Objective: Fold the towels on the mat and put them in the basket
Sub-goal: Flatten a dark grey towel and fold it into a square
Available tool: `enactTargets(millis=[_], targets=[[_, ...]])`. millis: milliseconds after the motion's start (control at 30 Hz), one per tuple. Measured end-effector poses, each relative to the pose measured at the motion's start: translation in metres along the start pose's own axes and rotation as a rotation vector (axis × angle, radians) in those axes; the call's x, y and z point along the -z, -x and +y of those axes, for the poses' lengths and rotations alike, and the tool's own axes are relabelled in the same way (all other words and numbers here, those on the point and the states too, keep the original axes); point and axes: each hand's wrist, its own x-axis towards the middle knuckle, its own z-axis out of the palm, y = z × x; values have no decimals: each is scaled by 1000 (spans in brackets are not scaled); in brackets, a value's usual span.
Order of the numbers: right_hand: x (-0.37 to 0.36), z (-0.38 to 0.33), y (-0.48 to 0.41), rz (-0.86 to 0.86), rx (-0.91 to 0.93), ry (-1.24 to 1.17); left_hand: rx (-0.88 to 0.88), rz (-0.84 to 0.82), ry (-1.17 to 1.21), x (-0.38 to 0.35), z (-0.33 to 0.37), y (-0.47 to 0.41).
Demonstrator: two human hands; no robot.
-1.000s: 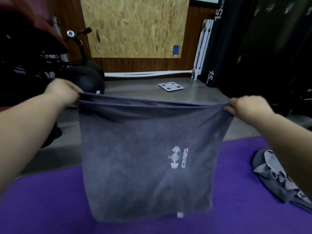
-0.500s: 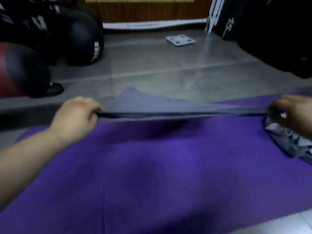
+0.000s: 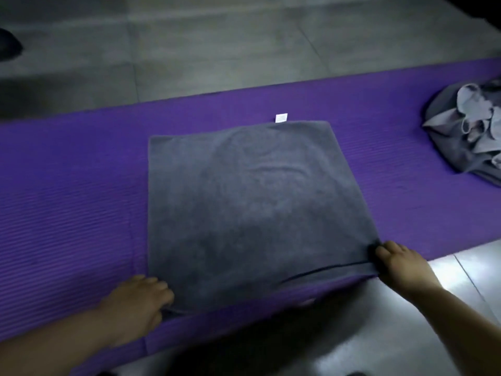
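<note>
A grey towel (image 3: 252, 210), folded double, lies flat on the purple mat (image 3: 67, 191), a white tag (image 3: 281, 118) sticking out at its far edge. My left hand (image 3: 138, 302) grips the towel's near left corner, fingers curled over the edge. My right hand (image 3: 401, 264) pinches the near right corner, where two layers show. A crumpled heap of grey towels (image 3: 466, 128) sits on the mat at the far right. No basket is in view.
Grey tiled floor (image 3: 217, 44) lies beyond the mat, and a lighter strip of floor (image 3: 466, 278) runs along the mat's near edge. A dark object (image 3: 8, 47) shows at the far left edge.
The towel hung in the air between both hands, then came down and now lies spread flat on the mat. Both hands still hold its near corners. The view tilted downward.
</note>
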Motion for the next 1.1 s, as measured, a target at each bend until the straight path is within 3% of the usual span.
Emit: enactTargets(millis=[100, 200, 267, 433, 533, 600, 733, 800, 900, 967, 1100], targets=[[-8, -1, 7, -122, -346, -395, 58, -12, 87, -7, 6, -7], [-4, -12, 1, 84, -736, -865, 132, 100, 57, -13, 0, -24], [-5, -14, -7, 98, -861, -898, 137, 67, -26, -14, -5, -35], [-12, -11, -27, -131, -934, -813, 84, -161, -72, 16, -12, -64], [-5, -4, -35, -205, -910, -886, 196, -244, 194, 49, -6, -113], [-3, -3, -37, -217, -896, -916, 279, -167, 422, 69, 11, -165], [0, -11, -34, -38, -895, -1086, 383, -17, 994, 91, 85, -263], [5, -24, -27, 70, -769, -1119, 474, 10, 1162, 94, 128, -298], [18, -49, -20, 76, -455, -1082, 551, 42, 1191, 89, 168, -325], [21, -59, -21, 51, -295, -1038, 542, 71, 1003, 86, 176, -328], [34, -82, -33, 110, -112, -882, 625, 198, 857, 92, 147, -313]])
